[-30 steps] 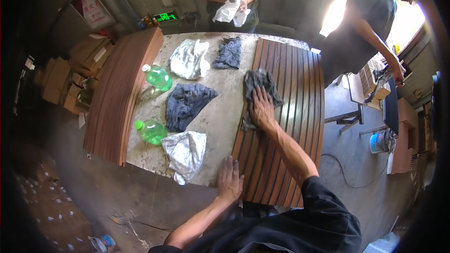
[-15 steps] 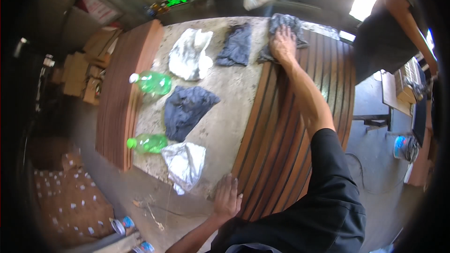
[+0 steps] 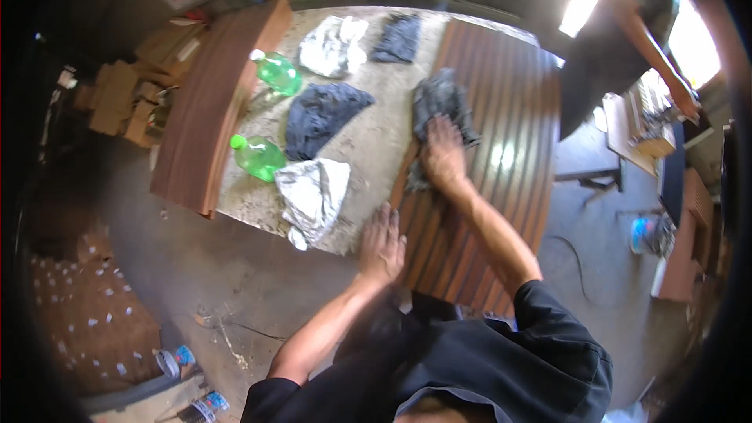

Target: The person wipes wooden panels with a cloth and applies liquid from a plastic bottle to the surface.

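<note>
My right hand (image 3: 445,153) presses flat on a dark grey rag (image 3: 442,102), fingers stretched over its near part. The rag lies on the left side of a slatted brown wooden panel (image 3: 509,117) with dark grooves. At the panel's near left edge rests my left hand (image 3: 382,247), fingers extended, holding nothing. On the stained worktable (image 3: 368,133) to the left lie a white cloth (image 3: 313,192), a dark blue-grey cloth (image 3: 321,113), a second white cloth (image 3: 333,45) and a small dark cloth (image 3: 397,37).
Two green plastic bottles, one green-capped (image 3: 260,158) and one white-capped (image 3: 278,73), lie beside a stack of brown boards (image 3: 219,102). Another person (image 3: 627,39) stands at the far right. Cardboard boxes (image 3: 129,102) are at left; a bucket (image 3: 652,233) sits on the right floor.
My right hand and the rag have come nearer along the panel from its far end. My left hand stays at the near edge. The whole view has shifted.
</note>
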The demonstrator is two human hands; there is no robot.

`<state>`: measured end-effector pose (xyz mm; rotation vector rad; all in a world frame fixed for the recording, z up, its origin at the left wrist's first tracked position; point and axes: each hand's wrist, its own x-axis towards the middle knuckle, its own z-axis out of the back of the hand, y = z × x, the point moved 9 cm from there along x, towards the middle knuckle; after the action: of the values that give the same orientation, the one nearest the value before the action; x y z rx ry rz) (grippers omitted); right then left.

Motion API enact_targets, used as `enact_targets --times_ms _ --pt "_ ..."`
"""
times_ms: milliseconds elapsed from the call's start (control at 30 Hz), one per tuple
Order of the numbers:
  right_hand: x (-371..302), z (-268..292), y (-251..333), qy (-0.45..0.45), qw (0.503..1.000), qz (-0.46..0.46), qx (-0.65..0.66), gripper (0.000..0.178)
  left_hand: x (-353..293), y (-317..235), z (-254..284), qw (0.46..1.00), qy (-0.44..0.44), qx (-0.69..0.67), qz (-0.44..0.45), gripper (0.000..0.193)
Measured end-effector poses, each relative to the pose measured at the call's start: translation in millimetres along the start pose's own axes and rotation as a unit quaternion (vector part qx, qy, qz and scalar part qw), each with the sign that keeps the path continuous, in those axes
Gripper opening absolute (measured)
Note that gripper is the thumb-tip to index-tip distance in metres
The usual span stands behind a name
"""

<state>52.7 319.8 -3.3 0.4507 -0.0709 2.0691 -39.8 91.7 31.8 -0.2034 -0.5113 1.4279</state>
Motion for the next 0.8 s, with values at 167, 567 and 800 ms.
enact_targets --times_ms 167,567,800 --pt "-141 77 74 0.032 0.99 -0.04 0.134 0.062 -6 0 0 0.999 -0.019 0.01 -0.034 0.063" --pt "-31 54 -45 -0.014 0.995 -0.08 0.062 0.061 -2 -1 -9 0.997 0.07 -0.016 0.0 0.075" --pt "144 -16 -185 0.003 0.986 -0.169 0.014 0.061 -1 2 -4 0.995 0.096 -0.009 0.008 0.08"
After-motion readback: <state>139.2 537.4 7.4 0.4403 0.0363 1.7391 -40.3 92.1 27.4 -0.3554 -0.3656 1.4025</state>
